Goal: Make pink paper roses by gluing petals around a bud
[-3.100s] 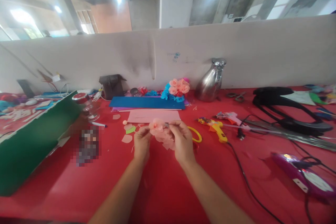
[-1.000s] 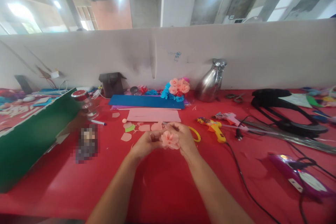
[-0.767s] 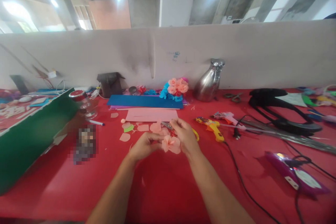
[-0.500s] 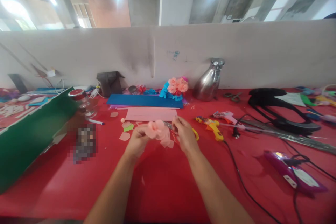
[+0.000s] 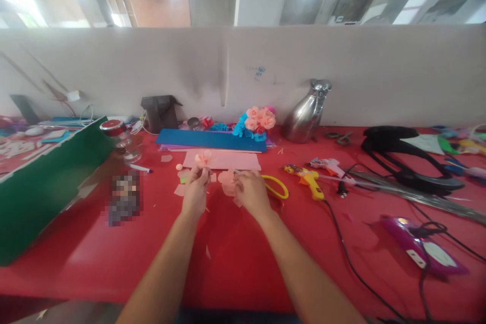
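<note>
Left hand [image 5: 195,191] pinches small pink crepe-paper flower [image 5: 204,158] shut-fingered, held above red table [image 5: 235,258]; right hand [image 5: 248,190] curls over loose pink paper petals [image 5: 227,178], grip unclear; I'd lift one petal only and keep the flower's base tight.

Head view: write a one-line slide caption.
Left hand holds up a paper flower; right hand rests at loose petals beside yellow scissors on a red table.

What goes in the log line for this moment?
left hand: holds pink flower | right hand: at loose petals | surface: red table
</note>
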Demonstrator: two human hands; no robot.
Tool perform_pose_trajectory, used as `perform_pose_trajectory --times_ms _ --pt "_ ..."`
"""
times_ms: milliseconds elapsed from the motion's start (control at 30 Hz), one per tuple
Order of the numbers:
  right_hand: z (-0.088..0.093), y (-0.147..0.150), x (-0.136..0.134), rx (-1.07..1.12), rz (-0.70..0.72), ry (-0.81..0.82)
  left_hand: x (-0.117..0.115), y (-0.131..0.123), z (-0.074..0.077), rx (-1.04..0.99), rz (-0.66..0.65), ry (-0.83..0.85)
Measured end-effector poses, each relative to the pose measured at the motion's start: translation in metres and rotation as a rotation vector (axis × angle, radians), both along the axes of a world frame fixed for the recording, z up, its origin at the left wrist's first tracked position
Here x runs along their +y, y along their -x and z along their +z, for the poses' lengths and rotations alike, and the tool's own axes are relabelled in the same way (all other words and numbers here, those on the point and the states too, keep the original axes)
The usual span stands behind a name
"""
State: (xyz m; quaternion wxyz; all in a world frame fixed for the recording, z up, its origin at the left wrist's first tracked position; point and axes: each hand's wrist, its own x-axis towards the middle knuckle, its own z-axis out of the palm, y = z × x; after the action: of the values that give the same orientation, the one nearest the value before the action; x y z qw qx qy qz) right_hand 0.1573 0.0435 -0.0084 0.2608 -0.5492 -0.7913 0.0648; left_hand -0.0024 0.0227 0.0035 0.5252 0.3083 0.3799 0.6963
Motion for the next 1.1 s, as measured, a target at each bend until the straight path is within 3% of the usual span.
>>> perform_pose_trajectory --times_ms 100,233,400,567,767,1100 --pt "-0.002 -0.003 -0.002 -0.07 -0.084 -0.007 0.0 0.0 -0.002 0.032 0.039 0.058" --pt "-0.003 -0.011 0.002 -0.067 -0.106 0.053 -0.001 -0.004 -0.003 0.182 -0.018 0.161" --pt "0.001 -0.018 0.009 0.182 -0.112 0.095 -0.003 -0.009 -0.005 0.394 -0.024 0.265" --pt "0.009 -0.016 0.006 0.478 -0.03 0.197 -0.004 -0.013 -0.005 0.329 -0.105 0.28" --pt "0.016 -0.002 -0.005 0.559 0.173 0.244 -0.004 -0.02 -0.006 0.252 -0.176 0.2" --pt "0.011 -0.008 0.0 0.597 -0.001 0.121 0.003 -0.011 -0.015 0.284 0.069 0.219"
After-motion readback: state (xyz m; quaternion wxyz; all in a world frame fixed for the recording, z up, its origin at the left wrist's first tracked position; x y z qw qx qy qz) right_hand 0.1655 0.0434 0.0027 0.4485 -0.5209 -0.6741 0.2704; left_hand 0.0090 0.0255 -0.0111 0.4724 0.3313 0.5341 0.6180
